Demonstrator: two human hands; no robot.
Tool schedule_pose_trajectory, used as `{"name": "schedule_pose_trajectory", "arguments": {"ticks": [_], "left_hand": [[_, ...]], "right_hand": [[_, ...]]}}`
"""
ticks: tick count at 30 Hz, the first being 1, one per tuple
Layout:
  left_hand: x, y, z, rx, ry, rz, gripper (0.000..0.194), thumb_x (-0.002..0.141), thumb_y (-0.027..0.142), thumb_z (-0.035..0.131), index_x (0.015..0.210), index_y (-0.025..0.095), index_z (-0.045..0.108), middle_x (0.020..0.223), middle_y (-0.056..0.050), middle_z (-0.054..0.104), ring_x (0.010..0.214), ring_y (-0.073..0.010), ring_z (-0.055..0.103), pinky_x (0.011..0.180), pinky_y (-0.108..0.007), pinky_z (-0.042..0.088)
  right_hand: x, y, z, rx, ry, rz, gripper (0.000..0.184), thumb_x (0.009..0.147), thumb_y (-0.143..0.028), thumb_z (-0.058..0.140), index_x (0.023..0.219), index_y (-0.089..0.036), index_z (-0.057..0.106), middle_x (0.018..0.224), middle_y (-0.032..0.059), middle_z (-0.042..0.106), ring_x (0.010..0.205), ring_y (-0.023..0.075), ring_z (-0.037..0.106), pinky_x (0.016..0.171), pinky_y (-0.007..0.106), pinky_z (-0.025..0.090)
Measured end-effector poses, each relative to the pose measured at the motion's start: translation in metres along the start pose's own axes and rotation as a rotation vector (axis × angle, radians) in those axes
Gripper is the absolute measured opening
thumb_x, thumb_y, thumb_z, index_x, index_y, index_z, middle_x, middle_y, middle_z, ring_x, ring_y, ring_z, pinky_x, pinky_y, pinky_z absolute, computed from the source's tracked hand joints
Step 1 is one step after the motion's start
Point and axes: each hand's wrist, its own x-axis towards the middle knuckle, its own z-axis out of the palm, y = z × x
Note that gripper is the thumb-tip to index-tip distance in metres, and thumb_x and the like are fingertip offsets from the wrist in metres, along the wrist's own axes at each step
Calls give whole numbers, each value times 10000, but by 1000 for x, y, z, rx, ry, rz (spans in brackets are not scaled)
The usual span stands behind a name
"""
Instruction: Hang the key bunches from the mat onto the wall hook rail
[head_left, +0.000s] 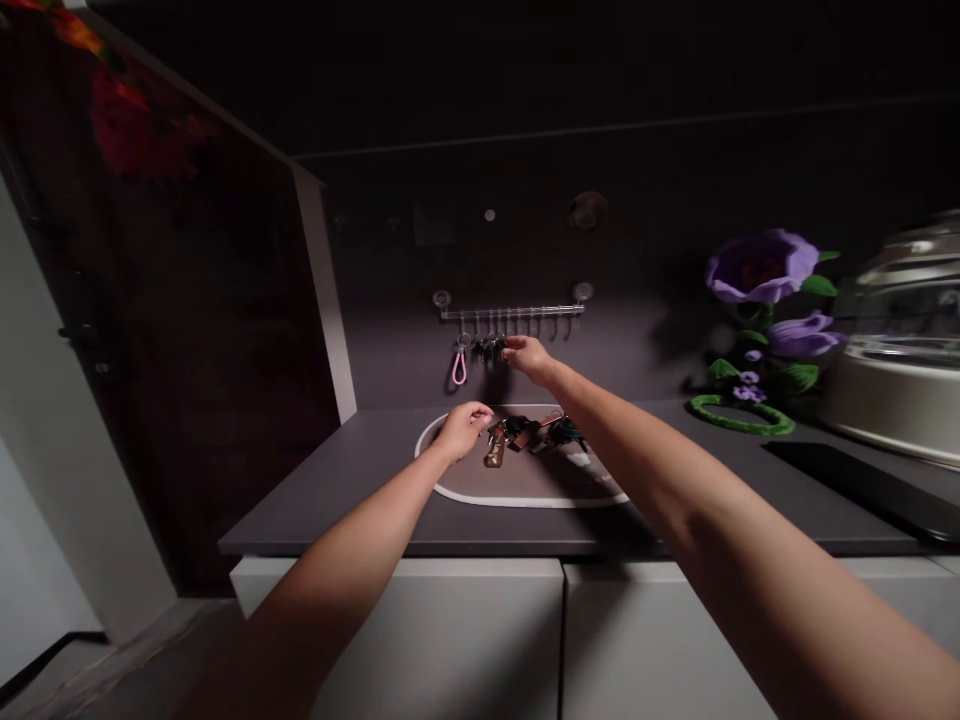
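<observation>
A clear hook rail (514, 312) is fixed to the dark back panel. From its left hooks hang a pink strap keyring (460, 367) and several dark keys (487, 348). My right hand (528, 358) reaches up to these keys, its thumb and fingers pinched at their right side. Lower down, my left hand (463, 431) hovers over the left part of an oval mat (465, 492), fingers curled together; what they hold, if anything, cannot be made out. Beside its fingertips lie a brown key fob (494, 456) and a heap of dark keys (519, 428). More keys (564, 430) lie farther right, near my right forearm.
The mat lies on a dark countertop (337, 500) above white cabinet fronts (450, 640). At the right stand purple artificial flowers (765, 268) with a green ring base, a flat black object (862, 490) and a large domed appliance (900, 370). A dark door (187, 350) is at left.
</observation>
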Motion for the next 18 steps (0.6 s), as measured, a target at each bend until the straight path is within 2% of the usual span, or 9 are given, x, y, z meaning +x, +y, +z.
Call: {"name": "schedule_pose_trajectory", "arguments": {"ticks": [7,13,18], "left_hand": [[-3,5,-1,18,-11,6,182,740,183,507,856,124,634,742,-26,628,668,-113,536,640,-228,417],[-3,8,0,35,-29,39,180,746,169,514,871,120,633,799,-46,643,707,-121,558,683,-241,435],[-6,16,0,152,-29,143,170,749,186,528,842,124,656,823,-55,624,745,-129,558,720,-254,444]], "right_hand": [[-11,0,-3,18,8,21,289,659,-15,586,932,-111,584,833,53,624,639,76,535,563,181,432],[-26,5,-6,84,-12,47,260,661,-17,579,897,-125,579,863,56,620,621,79,545,600,224,481],[-47,14,-11,84,-83,84,230,697,-57,585,911,-139,561,819,41,611,606,70,546,629,234,493]]}}
